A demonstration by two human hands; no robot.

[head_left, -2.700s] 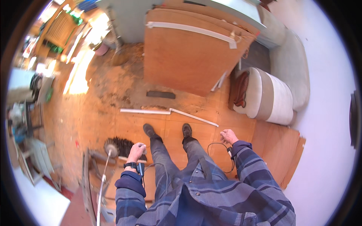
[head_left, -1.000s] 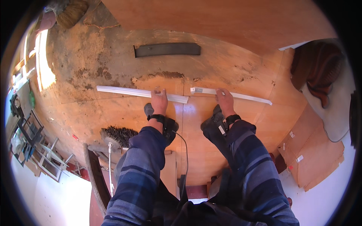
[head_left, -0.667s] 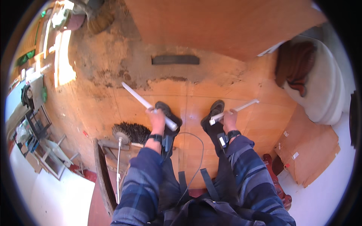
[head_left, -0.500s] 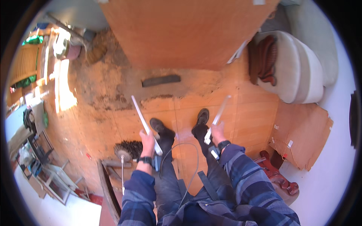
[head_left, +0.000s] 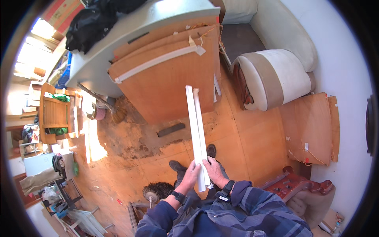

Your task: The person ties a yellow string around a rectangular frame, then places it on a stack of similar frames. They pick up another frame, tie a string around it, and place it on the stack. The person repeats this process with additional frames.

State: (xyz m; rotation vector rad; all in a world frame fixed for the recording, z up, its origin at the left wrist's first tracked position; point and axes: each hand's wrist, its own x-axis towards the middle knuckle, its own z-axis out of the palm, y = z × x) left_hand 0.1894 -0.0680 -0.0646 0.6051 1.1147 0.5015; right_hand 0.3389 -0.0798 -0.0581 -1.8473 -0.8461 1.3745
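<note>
Both white strips (head_left: 196, 130), split a moment ago, now lie together, pointing away from you, your left hand (head_left: 190, 176) and right hand (head_left: 215, 172) gripping their near ends.

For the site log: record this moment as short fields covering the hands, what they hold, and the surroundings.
left hand: grips the lower end of the white strips
right hand: grips the same end from the other side
white strips: two long flat pieces held together, pointing away from the person
floor: orange tiles, with a bare dusty patch
nearby: leaning wooden panel, round brush, dark flat bar, armchair
</note>
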